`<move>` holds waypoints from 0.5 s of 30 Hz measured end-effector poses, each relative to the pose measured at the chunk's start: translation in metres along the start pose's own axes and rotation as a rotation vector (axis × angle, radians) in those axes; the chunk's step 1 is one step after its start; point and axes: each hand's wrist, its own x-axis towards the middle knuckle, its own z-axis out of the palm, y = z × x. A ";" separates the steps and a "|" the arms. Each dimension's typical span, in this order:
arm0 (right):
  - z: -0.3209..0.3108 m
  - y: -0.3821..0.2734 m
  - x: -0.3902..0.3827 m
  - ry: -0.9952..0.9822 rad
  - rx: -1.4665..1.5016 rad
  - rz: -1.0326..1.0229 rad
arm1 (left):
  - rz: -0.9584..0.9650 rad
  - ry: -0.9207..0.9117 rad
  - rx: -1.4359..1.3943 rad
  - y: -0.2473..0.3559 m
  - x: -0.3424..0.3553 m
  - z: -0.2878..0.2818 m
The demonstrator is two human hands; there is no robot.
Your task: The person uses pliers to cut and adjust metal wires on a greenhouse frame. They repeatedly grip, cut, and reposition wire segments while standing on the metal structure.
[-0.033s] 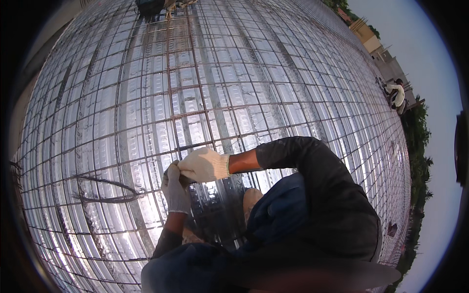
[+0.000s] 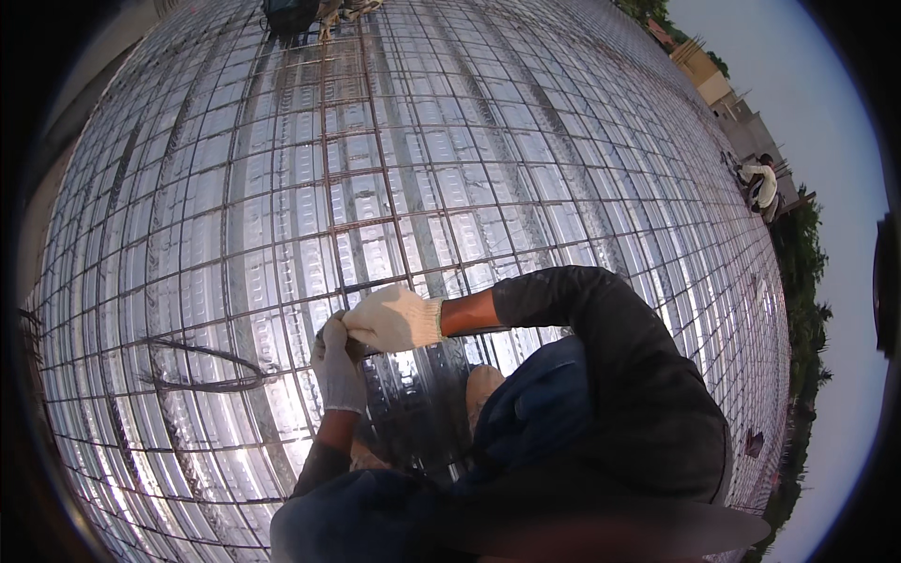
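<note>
My right hand (image 2: pixel 392 317), in a cream knit glove, is closed and meets my left hand (image 2: pixel 338 366) at a rebar mesh crossing. My left hand, in a pale grey glove, has its fingers bent together there; what either holds is too small and hidden to make out. The steel rebar mesh (image 2: pixel 394 221) lies over shiny ribbed metal decking (image 2: pixel 230 235). A bent bundle of dark tie wire (image 2: pixel 206 383) rests on the mesh left of my hands. My dark sleeves and blue trousers fill the lower middle, with a foot (image 2: pixel 483 394) below my right wrist.
A dark bag-like object (image 2: pixel 289 14) and pale items beside it sit on the mesh at the far top. A person in a light top (image 2: pixel 762 183) crouches near the right edge of the decking. Beyond that edge are buildings (image 2: pixel 704 70) and trees (image 2: pixel 807 272).
</note>
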 end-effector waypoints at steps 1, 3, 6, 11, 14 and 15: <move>0.006 0.007 -0.006 0.096 0.012 -0.057 | -0.016 0.011 0.114 0.009 -0.006 0.010; 0.008 0.016 -0.012 0.159 0.027 -0.071 | -0.022 0.000 0.203 0.006 -0.003 0.011; 0.001 0.019 -0.020 0.155 0.065 -0.027 | 0.039 0.002 0.340 0.001 0.002 0.014; -0.025 0.007 -0.014 0.116 0.250 0.094 | 0.146 -0.040 0.524 0.022 0.013 0.012; -0.028 0.011 -0.018 0.158 0.215 0.065 | 0.144 -0.053 0.462 0.021 0.016 0.020; -0.022 0.012 -0.023 0.161 0.264 0.201 | 0.119 -0.019 0.459 0.016 0.014 0.023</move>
